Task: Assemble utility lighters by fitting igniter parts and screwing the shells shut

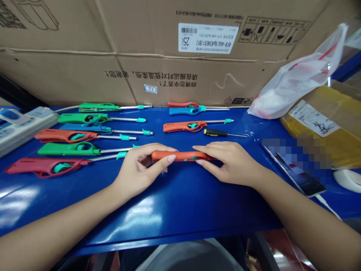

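Between my two hands, above the blue table, is an orange gas lighter lying crosswise. My left hand grips its handle end, thumb along the near side. Fingers and thumb of my right hand pinch the other end, near the green trigger; its metal tube is mostly hidden by that hand. Just behind lie a black and yellow screwdriver and an orange lighter. A red lighter and a blue lighter rest farther back. Several lighters lie at the left, among them a dark red one.
A large cardboard box stands along the back. White power strips sit at the left. On the right are a phone with a cable, a white plastic bag, a yellow-taped parcel and several small screws.
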`<act>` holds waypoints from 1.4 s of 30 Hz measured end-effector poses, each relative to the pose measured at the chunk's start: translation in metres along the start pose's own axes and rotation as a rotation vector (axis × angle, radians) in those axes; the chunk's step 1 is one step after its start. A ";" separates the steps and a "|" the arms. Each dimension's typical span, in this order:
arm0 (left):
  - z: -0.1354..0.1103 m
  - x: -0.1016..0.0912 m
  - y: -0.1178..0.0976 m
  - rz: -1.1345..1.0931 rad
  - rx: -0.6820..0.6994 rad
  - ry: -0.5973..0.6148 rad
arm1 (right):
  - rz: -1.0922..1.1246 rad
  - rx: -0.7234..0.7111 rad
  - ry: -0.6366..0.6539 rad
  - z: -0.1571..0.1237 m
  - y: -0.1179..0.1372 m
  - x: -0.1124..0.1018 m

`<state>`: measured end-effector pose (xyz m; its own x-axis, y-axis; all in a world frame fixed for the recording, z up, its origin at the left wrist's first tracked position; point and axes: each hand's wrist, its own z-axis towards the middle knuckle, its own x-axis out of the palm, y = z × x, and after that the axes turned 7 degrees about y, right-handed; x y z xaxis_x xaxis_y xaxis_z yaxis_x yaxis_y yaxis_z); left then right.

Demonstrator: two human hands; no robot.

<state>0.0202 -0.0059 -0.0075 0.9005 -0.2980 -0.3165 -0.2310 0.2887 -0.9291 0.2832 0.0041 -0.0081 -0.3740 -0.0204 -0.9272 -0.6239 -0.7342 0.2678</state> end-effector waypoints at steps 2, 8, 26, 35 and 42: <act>0.002 -0.003 0.001 -0.050 -0.060 -0.044 | -0.001 0.018 0.013 0.000 -0.004 0.000; 0.004 -0.004 0.003 -0.085 -0.069 -0.020 | 0.045 0.140 0.132 0.000 -0.008 0.001; 0.001 -0.003 0.014 0.249 0.337 -0.003 | 0.110 0.158 0.001 0.005 -0.018 0.004; -0.002 0.001 0.015 0.262 0.361 0.041 | 0.041 0.013 0.080 0.006 -0.004 0.005; -0.004 0.004 0.009 0.292 0.416 0.101 | 0.046 -0.074 0.066 0.006 0.004 0.006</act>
<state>0.0198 -0.0083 -0.0183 0.7758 -0.2314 -0.5870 -0.2829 0.7040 -0.6514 0.2744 0.0051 -0.0114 -0.3536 -0.0976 -0.9303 -0.5540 -0.7795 0.2924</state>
